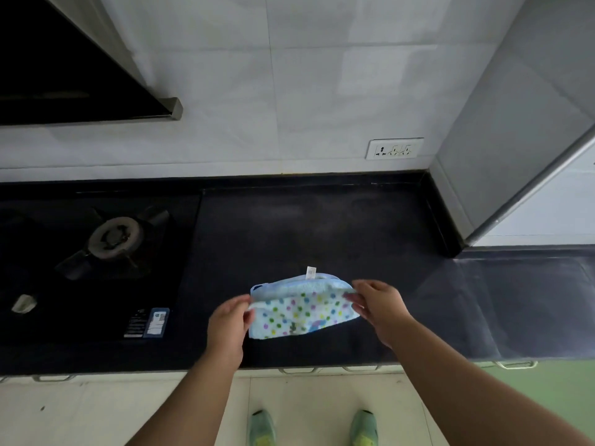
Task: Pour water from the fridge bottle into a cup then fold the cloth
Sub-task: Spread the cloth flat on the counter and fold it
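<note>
A: Where's the cloth (302, 309)?

B: On the dark counter (322, 226), right of the hob (96, 252), near the counter's front edge. It looks folded over already, a dotted layer on top and a blue edge with a white tag (311, 272) showing at the back.

A: And the hands?

B: The left hand (230, 320) pinches the cloth's left end, fingers curled round the top layer. The right hand (376, 304) pinches the right end the same way. Both are closed on fabric, not flat on it.

A: How would you finish the fold well?

B: I'd say keep both ends level, bring the top edge to meet the far edge squarely, then press flat so the layers don't slide. The terry looks soft and thick, so it may spring back open.

A: Anything in the way?

B: Little. The burner (116, 235) sits well left of the cloth, the socket (394, 149) on the wall behind it, a grey panel (502, 123) well to its right. No bottle or cup in view, so I can't tell about the pouring.
</note>
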Demonstrator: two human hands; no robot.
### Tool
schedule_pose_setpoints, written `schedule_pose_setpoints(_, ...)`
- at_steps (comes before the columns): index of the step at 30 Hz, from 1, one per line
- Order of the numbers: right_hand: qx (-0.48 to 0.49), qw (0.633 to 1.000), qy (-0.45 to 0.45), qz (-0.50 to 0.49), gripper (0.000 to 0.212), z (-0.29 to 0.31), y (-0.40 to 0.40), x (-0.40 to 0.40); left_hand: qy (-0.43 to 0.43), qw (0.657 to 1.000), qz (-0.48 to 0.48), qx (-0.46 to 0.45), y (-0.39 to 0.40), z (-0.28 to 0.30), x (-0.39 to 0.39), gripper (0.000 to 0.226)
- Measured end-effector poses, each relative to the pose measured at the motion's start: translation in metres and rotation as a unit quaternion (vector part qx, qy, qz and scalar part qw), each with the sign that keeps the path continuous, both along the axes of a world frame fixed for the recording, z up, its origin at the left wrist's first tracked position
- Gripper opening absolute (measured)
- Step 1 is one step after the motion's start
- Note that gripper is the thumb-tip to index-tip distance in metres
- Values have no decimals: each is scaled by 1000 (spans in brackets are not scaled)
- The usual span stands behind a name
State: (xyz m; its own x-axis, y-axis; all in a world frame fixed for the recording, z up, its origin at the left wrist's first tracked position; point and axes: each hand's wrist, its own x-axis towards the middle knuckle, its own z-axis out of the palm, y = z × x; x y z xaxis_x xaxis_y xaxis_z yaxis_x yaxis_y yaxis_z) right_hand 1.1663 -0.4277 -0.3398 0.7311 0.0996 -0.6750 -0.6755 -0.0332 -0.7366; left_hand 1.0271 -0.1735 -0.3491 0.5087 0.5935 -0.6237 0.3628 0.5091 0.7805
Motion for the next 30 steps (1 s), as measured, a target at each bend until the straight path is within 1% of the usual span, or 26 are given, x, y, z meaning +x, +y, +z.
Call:
schedule_pose_setpoints(2, 12, 999, -35, 25, 51, -1, 13, 10, -34, 999, -18, -6, 4, 5, 15, 41)
schedule_pose_setpoints(3, -10, 996, -59, 62, 66, -2, 17, 12, -24, 998, -54, 26, 4, 3, 19, 53)
schedule_pose_setpoints(4, -53, 989, -85, 113, 72, -2, 20, 11, 1, 991, -106, 81, 3, 1, 22, 60)
schedule_pose_setpoints(5, -104, 975, -112, 162, 71, -6, 22, 8, 34, 974, -164, 150, 1, -2, 24, 62)
schedule_pose_setpoints(6, -167, 954, -136, 209, 65, -9, 24, 5, 68, 945, -222, 229, -1, -8, 26, 61)
schedule_pose_setpoints(7, -223, 929, -153, 251, 58, -15, 25, 3, 102, 907, -279, 297, -2, -14, 26, 58)
schedule_pose_setpoints(8, -268, 906, -153, 289, 52, -21, 25, 0, 133, 863, -335, 353, -5, -20, 26, 54)
schedule_pose_setpoints(9, -305, 884, -140, 326, 50, -26, 25, -3, 162, 824, -381, 386, -8, -26, 25, 51)
schedule_pose_setpoints(10, -337, 859, -126, 364, 49, -29, 23, -6, 190, 798, -417, 390, -10, -31, 24, 49)
schedule_pose_setpoints(12, -391, 806, -141, 421, 49, -35, 19, -14, 246, 778, -426, 391, -15, -38, 16, 49)
schedule_pose_setpoints(13, -414, 780, -171, 436, 48, -37, 17, -18, 246, 757, -415, 441, -18, -38, 11, 48)
schedule_pose_setpoints(14, -433, 756, -208, 444, 48, -36, 17, -22, 213, 725, -404, 516, -20, -38, 8, 45)
schedule_pose_setpoints(15, -445, 733, -247, 451, 47, -36, 18, -24, 162, 695, -412, 567, -24, -38, 6, 41)
schedule_pose_setpoints(16, -450, 710, -285, 461, 47, -35, 21, -25, 112, 658, -435, 605, -28, -39, 5, 36)
schedule_pose_setpoints(17, -447, 688, -314, 477, 48, -36, 24, -27, 83, 638, -478, 598, -31, -41, 6, 33)
schedule_pose_setpoints(18, -442, 669, -330, 497, 50, -39, 28, -28, 76, 629, -508, 584, -35, -41, 8, 33)
schedule_pose_setpoints(19, -434, 661, -332, 515, 51, -43, 32, -29, 91, 632, -527, 561, -37, -42, 10, 37)
schedule_pose_setpoints(20, -426, 664, -319, 525, 51, -45, 35, -30, 105, 634, -534, 549, -39, -43, 11, 41)
schedule_pose_setpoints(21, -420, 679, -304, 520, 50, -46, 38, -31, 115, 628, -531, 557, -40, -46, 12, 42)
schedule_pose_setpoints(23, -412, 709, -280, 499, 44, -44, 43, -27, 121, 617, -522, 576, -41, -42, 19, 34)
schedule_pose_setpoints(25, -406, 723, -262, 493, 40, -39, 50, -20, 136, 618, -514, 579, -39, -32, 30, 30)
schedule_pose_setpoints(27, -408, 733, -250, 483, 41, -29, 57, -14, 155, 638, -499, 566, -37, -22, 41, 29)
schedule_pose_setpoints(29, -409, 747, -254, 459, 41, -14, 63, -8, 158, 676, -468, 546, -35, -4, 50, 23)
schedule_pose_setpoints(30, -409, 747, -263, 453, 39, -4, 66, -4, 151, 694, -455, 537, -34, 8, 56, 21)
